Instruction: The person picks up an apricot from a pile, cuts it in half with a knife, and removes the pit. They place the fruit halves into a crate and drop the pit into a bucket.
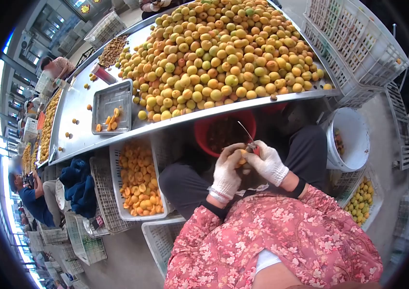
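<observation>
Both of my hands wear white knitted gloves and meet above my lap. My left hand (pixel 226 173) is closed around an apricot (pixel 241 157), which shows partly between the fingers. In my right hand (pixel 268 164) is a small knife (pixel 246 130) with a red handle; its thin blade points up and away from the apricot. The right fingers also press near the fruit, but their exact contact is hidden. Just beyond the hands, under the table edge, a red basin (pixel 204 137) holds dark brown pieces that I cannot make out clearly.
A metal table (pixel 77 123) carries a large heap of apricots (pixel 214 58) and a metal tray (pixel 111 98) with some halves. Left of my knees stands a crate of apricot halves (pixel 139 180). At right are a white bucket (pixel 356 159) and stacked crates (pixel 358 38). Other people (pixel 36 197) sit at left.
</observation>
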`<state>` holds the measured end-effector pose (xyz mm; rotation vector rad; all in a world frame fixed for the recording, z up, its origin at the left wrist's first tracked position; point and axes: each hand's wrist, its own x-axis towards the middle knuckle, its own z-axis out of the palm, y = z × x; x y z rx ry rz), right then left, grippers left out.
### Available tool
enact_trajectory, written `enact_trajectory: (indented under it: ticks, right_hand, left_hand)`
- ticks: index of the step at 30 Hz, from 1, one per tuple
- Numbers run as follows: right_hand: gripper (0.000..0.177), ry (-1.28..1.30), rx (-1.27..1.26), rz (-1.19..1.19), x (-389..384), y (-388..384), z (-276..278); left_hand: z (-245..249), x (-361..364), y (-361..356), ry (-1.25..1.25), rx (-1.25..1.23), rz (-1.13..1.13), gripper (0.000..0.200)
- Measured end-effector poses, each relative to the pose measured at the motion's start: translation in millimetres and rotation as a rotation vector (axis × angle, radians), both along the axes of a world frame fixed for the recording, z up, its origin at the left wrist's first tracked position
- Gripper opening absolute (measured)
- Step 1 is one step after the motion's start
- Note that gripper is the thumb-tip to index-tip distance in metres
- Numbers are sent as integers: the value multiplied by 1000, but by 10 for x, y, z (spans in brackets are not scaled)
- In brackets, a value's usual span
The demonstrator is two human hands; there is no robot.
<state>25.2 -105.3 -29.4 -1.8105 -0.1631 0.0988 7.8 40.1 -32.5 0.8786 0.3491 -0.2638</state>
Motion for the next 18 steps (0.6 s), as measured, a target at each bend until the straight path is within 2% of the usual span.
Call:
enact_trajectory:
  ticks: [1,3,7,9,10,13,15,17,18]
  right_hand:
    - [24,-8,-1,-4,30,-25,7]
    - [21,331,165,-12,77,-29,39]
    - [18,476,404,-38,85,-99,43]
    - [18,523,439,-76,105,-169,52]
    - [17,541,505,-115,114,-223,27]
    - [18,578,675,-232,145,-426,-103]
    - [23,605,803,-290,165,-585,-105]
    - [30,658,890,-295,177,-758,-35]
    - [31,665,926,-300,182,-838,-65]
  left_hand:
    - [-20,12,134,-13,-83,-19,25]
    - [123,67,407,-78,-39,105,24]
    - [204,68,1356,-148,179,465,29]
    - [100,-14,1944,-173,295,656,29]
    - [11,-44,2263,-178,302,650,29]
    - [-213,-112,3017,30,886,998,27]
    - [-49,-48,2939,-63,1209,992,28]
    - [263,197,2490,-179,1353,849,26]
    - [400,375,2196,-278,1278,765,25]
